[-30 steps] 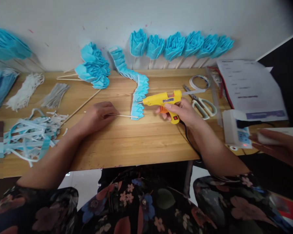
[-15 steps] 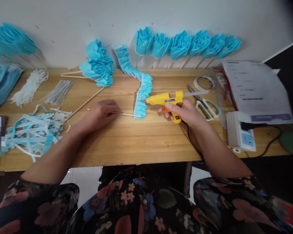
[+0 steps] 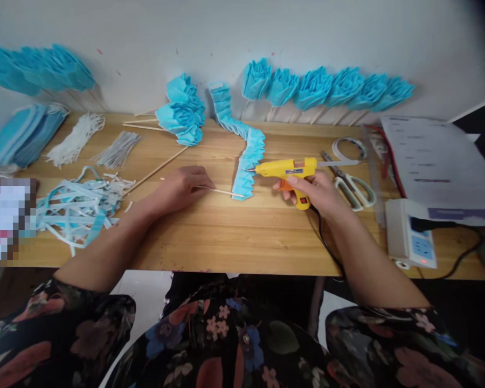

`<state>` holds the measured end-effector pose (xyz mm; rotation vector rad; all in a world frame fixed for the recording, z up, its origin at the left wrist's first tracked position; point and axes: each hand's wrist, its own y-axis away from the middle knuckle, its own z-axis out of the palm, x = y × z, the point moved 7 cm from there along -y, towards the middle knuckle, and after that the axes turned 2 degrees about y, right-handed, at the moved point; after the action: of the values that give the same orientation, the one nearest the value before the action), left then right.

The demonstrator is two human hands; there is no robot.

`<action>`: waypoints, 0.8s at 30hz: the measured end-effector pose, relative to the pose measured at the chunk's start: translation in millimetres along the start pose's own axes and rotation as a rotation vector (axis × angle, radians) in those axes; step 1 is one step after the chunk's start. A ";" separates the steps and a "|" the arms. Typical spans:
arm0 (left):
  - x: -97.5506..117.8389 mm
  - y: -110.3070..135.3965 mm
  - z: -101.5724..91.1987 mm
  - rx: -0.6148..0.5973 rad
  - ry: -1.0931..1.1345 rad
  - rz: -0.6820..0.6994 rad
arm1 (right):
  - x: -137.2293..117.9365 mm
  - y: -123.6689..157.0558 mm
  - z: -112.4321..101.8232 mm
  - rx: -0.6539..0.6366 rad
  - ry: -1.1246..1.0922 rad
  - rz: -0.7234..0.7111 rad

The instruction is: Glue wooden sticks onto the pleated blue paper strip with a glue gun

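Note:
My left hand rests on the wooden table with its fingers pinched on a thin wooden stick. The stick's far end lies against the near end of a long pleated blue paper strip. My right hand grips a yellow hot glue gun. Its nozzle points left and nearly touches the strip just above the stick's tip. A black cord runs from the gun off the table's front edge.
Scissors, a tape roll, a white power strip and papers lie to the right. Blue paper flowers on sticks lean on the wall. Cut strips, white and grey bundles and stacked blue masks lie to the left.
My view has shifted, so everything sits further right and lower. Another person's hand at the right edge has left the view. My hands keep the same hold.

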<state>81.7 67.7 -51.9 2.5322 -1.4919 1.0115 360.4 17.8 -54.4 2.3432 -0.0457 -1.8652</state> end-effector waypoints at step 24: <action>6.2 0.0 0.6 -0.058 0.054 0.052 | 14.0 -2.0 -21.2 0.017 -0.090 -0.024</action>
<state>84.1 62.7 -48.9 2.4194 -1.5562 1.0194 384.0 20.1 -63.6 2.2794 -0.0431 -1.9882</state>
